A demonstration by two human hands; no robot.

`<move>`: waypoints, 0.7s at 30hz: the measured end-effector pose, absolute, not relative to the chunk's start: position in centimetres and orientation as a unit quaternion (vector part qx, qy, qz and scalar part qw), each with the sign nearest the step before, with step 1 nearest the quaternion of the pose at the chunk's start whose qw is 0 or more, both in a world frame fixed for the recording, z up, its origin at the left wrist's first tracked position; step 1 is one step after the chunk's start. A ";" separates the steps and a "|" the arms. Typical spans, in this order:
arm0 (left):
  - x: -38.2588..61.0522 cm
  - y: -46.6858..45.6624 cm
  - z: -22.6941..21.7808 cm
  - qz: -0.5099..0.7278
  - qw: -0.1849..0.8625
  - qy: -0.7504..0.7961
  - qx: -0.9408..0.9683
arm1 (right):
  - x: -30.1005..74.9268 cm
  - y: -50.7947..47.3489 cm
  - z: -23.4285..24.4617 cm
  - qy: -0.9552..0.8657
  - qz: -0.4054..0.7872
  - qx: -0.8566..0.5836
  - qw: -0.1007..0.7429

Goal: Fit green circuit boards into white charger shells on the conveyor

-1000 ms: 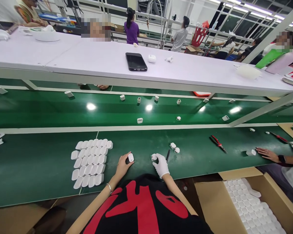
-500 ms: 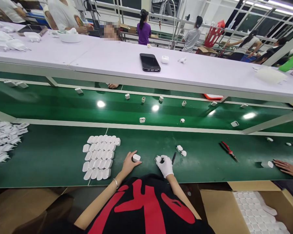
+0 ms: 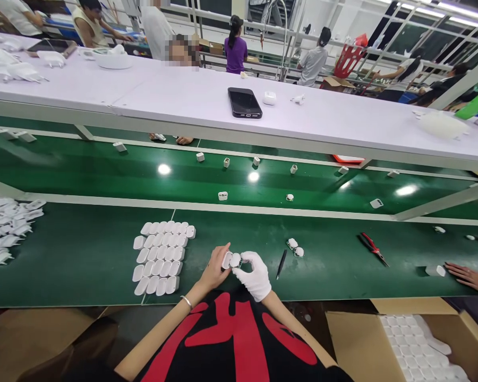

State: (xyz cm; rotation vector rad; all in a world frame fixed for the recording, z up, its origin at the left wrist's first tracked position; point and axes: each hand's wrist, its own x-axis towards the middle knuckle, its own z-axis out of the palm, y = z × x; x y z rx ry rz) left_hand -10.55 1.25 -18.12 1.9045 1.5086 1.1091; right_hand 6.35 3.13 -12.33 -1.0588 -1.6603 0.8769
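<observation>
My left hand (image 3: pixel 212 271), bare with a bangle at the wrist, grips a small white plastic case (image 3: pixel 225 259) with its open side facing right. In my right hand (image 3: pixel 256 278), which wears a white glove, a round white part on a small circuit board (image 3: pixel 235 260) is pinched between finger and thumb. That part is right against the case; whether any of it is inside I cannot tell. Black tweezers (image 3: pixel 281 264) lie to the right of the glove. Beyond them sit two similar round white parts (image 3: pixel 299 252). Left of my hands stand rows of white cases (image 3: pixel 159 254).
Red-handled pliers (image 3: pixel 373 249) lie on the green table at right, near another person's hand (image 3: pixel 468 277). A pile of white pieces (image 3: pixel 8 228) is far left. White cases ride a green belt (image 3: pixel 183 183) under a shelf bearing a phone (image 3: pixel 244 102). A cardboard box (image 3: pixel 352 339) stands lower right.
My right hand has lifted the round part off the table and moved left to the case. My left hand has turned the case toward it. Pieces on the belt have shifted left.
</observation>
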 end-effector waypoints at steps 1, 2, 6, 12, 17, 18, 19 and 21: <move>-10.6 1.2 -18.0 0.401 0.230 0.548 0.697 | 6.5 3.1 -12.2 -0.696 0.329 -0.413 0.486; -10.6 1.1 -17.9 0.398 0.228 0.547 0.701 | 6.7 3.0 -12.1 -0.712 0.302 -0.393 0.497; -10.7 1.0 -17.7 0.385 0.222 0.541 0.714 | 6.9 3.3 -12.4 -0.770 0.248 -0.338 0.480; -11.2 1.2 -17.5 0.377 0.182 0.553 0.721 | 6.7 3.5 -12.9 -0.811 0.235 -0.325 0.425; -11.3 1.2 -17.7 0.377 0.152 0.551 0.729 | 6.8 3.5 -13.6 -0.823 0.225 -0.317 0.413; -11.3 1.2 -17.7 0.377 0.148 0.549 0.731 | 6.8 3.5 -13.8 -0.826 0.222 -0.316 0.412; -11.3 1.2 -17.7 0.377 0.144 0.546 0.734 | 6.8 3.6 -13.9 -0.828 0.219 -0.314 0.409; -11.2 1.2 -17.7 0.377 0.139 0.544 0.737 | 6.8 3.7 -14.2 -0.838 0.212 -0.309 0.398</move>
